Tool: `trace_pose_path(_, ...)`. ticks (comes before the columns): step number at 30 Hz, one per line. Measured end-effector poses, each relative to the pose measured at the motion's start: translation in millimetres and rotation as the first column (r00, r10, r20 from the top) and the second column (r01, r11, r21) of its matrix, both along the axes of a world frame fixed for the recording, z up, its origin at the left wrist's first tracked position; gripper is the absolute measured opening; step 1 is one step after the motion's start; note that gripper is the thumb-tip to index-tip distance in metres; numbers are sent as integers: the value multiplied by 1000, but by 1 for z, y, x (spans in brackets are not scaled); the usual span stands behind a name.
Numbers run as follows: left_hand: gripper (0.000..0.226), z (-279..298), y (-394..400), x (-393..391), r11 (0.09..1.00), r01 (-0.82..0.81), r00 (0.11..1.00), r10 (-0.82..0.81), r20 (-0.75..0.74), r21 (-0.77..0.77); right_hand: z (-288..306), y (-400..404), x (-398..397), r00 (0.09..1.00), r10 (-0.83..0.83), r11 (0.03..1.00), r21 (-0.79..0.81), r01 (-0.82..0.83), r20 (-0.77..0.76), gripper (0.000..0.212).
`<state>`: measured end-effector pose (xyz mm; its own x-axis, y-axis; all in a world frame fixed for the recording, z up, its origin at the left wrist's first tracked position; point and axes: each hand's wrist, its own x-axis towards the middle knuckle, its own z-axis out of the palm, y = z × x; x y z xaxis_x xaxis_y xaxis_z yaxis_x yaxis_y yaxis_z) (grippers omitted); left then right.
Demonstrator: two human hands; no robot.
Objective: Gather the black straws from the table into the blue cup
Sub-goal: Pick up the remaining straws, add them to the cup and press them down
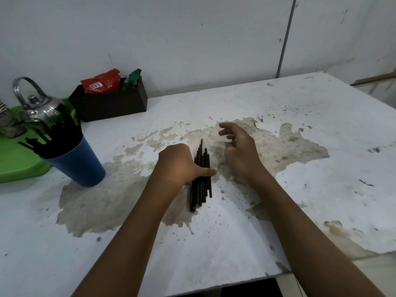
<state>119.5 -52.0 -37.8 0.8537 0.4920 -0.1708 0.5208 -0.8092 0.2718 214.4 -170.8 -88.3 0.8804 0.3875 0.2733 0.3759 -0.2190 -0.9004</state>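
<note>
Fingers of the left hand [179,162] grip the uneven straw bundle [200,181], right hand [237,151] loosely released beside it; the loose ends could probably snag the crowded blue cup [79,166]

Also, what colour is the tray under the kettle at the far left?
Bright green. The tray shows in the head view, behind the blue cup, with the metal kettle on it.

The left hand [179,162] hides the middle of the straw bundle [201,189].
</note>
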Motion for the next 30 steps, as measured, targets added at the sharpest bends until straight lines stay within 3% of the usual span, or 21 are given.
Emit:
trace_pose_path(4, 55, 0, 5, 3, 989, 3, 1000, -3, -4, -148, 1, -1, 1, 1000, -8, 1000, 8, 8, -11, 60)
trace_pose_path(11, 49, 2, 6, 3, 978, -12, 1000, 8, -18, -207, 2, -2, 0, 1000, -6, 1000, 20, 7, -17, 57)
trace_pose_path(18, 45, 6, 4, 4, 989, 51, 998, -57, -39, -141, 4, -4, -1, 1000, -16, 999, 29, 17, -25, 53)
trace_pose_path(30, 45, 8, -12, -1, 983, 150, 988, -146, -42, 107, 4, -3, 1, 1000, -19, 999, 28, 19, -18, 48)
